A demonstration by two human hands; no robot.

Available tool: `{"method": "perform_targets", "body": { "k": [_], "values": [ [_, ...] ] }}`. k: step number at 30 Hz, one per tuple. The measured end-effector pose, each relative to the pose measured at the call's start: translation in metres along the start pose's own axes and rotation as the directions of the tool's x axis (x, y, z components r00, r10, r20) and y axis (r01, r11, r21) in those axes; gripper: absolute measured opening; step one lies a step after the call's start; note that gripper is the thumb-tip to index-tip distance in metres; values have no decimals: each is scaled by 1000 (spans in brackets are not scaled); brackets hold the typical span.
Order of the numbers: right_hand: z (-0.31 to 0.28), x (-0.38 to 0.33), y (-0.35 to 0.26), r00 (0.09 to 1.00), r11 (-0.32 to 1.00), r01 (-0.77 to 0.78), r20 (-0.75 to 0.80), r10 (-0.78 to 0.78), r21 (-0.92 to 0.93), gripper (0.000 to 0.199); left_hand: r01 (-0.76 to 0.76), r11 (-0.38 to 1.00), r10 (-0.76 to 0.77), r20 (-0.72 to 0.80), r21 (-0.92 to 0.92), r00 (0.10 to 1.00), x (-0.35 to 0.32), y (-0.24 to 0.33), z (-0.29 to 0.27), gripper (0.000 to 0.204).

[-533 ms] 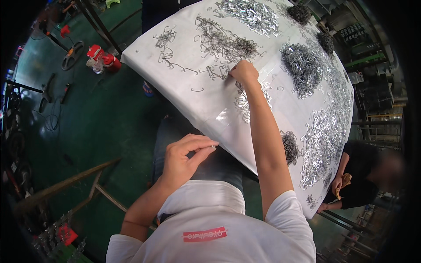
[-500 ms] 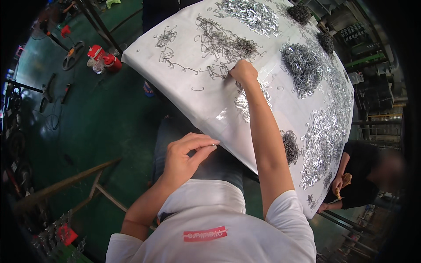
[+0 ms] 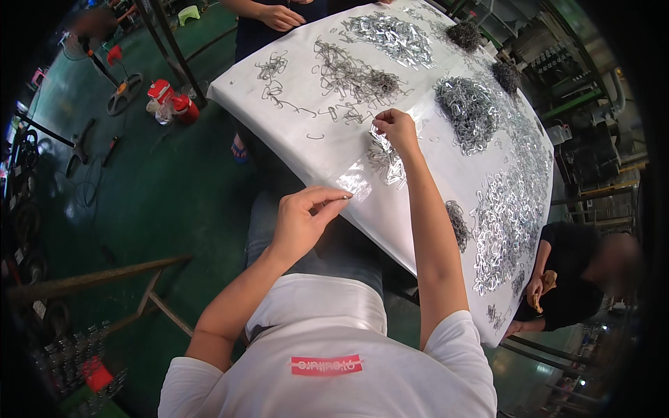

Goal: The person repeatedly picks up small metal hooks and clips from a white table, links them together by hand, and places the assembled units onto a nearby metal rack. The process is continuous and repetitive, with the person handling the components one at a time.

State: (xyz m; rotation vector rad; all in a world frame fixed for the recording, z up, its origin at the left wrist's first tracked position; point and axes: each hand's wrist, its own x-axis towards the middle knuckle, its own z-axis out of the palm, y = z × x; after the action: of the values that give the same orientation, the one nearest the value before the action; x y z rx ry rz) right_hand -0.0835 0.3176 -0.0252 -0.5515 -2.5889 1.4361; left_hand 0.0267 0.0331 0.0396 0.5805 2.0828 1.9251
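Observation:
My left hand [image 3: 303, 216] is raised at the near edge of the white-covered table [image 3: 279, 139], thumb and forefinger pinched on a small shiny metal piece [image 3: 346, 198]. Farther in over the table, my right hand [image 3: 397, 129] has its fingertips pressed together; what they hold, if anything, is too small to make out. Just below that hand lies a small pile of bright, flat metal links [image 3: 387, 159]. Beyond it spreads a loose heap of thin wire hooks [image 3: 355, 76], and one single hook [image 3: 315, 136] lies apart to the left.
More metal pieces cover the table: a bright heap [image 3: 390, 38] at the far side, a grey ring heap [image 3: 467, 111], a wide spread [image 3: 505, 223] and dark wire clumps [image 3: 463, 35]. A co-worker's hand [image 3: 282, 17] is at the far edge; another person [image 3: 571, 279] sits right. A red jug [image 3: 185, 108] stands left.
My right hand has drawn back from the wire hooks toward the bright links. My left hand has risen slightly toward the table edge. A co-worker's hands have come into view at the far edge.

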Motion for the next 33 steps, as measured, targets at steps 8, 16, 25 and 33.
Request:
{"method": "perform_targets", "body": {
  "k": [8, 16, 25, 33],
  "values": [
    [-13, -18, -5, 997, 999, 33, 71, -33, -7, 13, -55, 998, 54, -41, -15, 998, -1, -8, 7, 15],
    [-10, -16, -19, 940, 686, 342, 230, -253, -642, 14, 9, 1000, -9, -10, -7, 1000, 3, -12, 9, 15],
    [-35, -57, -62, 934, 948, 263, 295, -203, -177, 19, -14, 1000, 13, -18, -26, 1000, 6, -17, 1, 17],
    [-49, -119, -155, 640, 820, 566, 668, -379, -78, 22, -114, 992, 112, -63, -43, 992, 9, -10, -1, 17]
  ]
}}
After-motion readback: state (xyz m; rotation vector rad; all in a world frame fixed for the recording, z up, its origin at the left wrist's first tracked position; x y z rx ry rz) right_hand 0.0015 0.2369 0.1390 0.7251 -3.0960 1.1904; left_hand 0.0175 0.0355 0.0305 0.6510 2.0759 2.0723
